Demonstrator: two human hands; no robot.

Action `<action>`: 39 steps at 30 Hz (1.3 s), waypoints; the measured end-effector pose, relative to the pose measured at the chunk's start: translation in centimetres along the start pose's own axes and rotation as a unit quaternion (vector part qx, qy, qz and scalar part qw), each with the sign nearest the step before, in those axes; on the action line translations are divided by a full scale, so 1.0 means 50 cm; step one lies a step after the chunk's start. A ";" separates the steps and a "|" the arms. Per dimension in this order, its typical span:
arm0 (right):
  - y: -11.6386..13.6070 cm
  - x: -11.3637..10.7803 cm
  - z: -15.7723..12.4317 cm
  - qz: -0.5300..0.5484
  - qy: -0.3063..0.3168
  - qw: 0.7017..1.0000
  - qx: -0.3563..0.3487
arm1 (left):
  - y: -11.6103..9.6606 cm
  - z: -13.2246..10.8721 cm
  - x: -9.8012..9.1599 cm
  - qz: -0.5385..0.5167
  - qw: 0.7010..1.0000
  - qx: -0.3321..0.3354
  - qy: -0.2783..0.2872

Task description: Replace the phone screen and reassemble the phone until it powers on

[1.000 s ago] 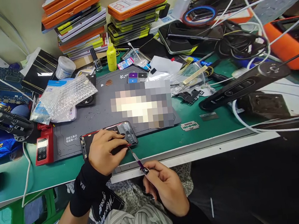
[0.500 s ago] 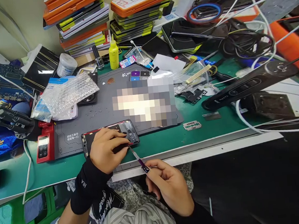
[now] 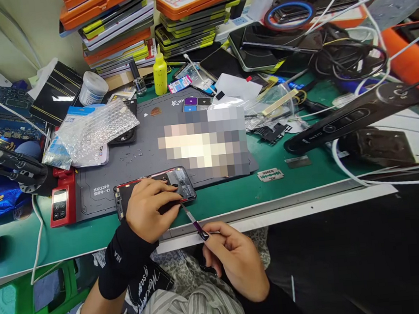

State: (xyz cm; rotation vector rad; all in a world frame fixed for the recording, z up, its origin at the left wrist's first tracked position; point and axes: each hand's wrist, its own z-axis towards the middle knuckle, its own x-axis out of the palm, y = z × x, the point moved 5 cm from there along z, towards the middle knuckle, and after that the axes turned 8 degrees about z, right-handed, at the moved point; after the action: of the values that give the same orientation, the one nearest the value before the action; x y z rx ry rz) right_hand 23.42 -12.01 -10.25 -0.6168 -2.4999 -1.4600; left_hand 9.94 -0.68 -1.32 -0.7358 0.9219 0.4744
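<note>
An opened phone (image 3: 182,182) with a red frame lies on the near edge of a grey work mat (image 3: 138,154). My left hand (image 3: 150,209) rests on top of it, fingers curled down and pressing it against the mat. My right hand (image 3: 234,260) sits below the table edge and pinches a thin purple-handled tool (image 3: 194,221). The tool's tip touches the phone's lower right corner beside my left fingertips. Most of the phone's middle is hidden under my left hand.
A red device (image 3: 61,203) sits at the mat's left edge, bubble wrap (image 3: 96,131) behind it. A yellow bottle (image 3: 160,74), stacked orange cases (image 3: 115,23), tangled cables (image 3: 344,60), a black tool (image 3: 350,116) and a razor blade (image 3: 269,174) crowd the green bench.
Both hands keep their hold on the phone and tool; only the view has shifted slightly, with the right hand easing a little up and right.
</note>
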 end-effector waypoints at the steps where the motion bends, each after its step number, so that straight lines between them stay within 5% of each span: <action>1: -0.002 0.001 0.000 0.007 0.003 1.000 0.002 | 0.000 0.000 0.000 0.000 1.000 0.002 -0.001; 11: -0.015 0.004 -0.006 0.059 -0.024 0.998 -0.014 | -0.003 0.000 0.004 -0.001 1.000 -0.007 -0.004; 17: 0.001 -0.029 -0.001 0.069 -0.084 0.993 -0.050 | -0.008 0.003 0.005 0.008 1.000 -0.002 -0.013; 24: 0.013 -0.014 -0.013 -0.006 -0.027 0.999 -0.032 | -0.005 0.004 0.004 0.002 1.000 0.013 0.025; 39: 0.016 -0.015 -0.008 -0.039 -0.020 0.998 -0.041 | -0.010 0.009 0.011 0.013 0.998 -0.020 0.056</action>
State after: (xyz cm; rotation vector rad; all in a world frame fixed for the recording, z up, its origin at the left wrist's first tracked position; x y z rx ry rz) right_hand 24.44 -12.22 -9.66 -0.5726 -2.5322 -1.5990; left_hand 10.79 -0.64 -1.45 -0.7932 1.0294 0.4799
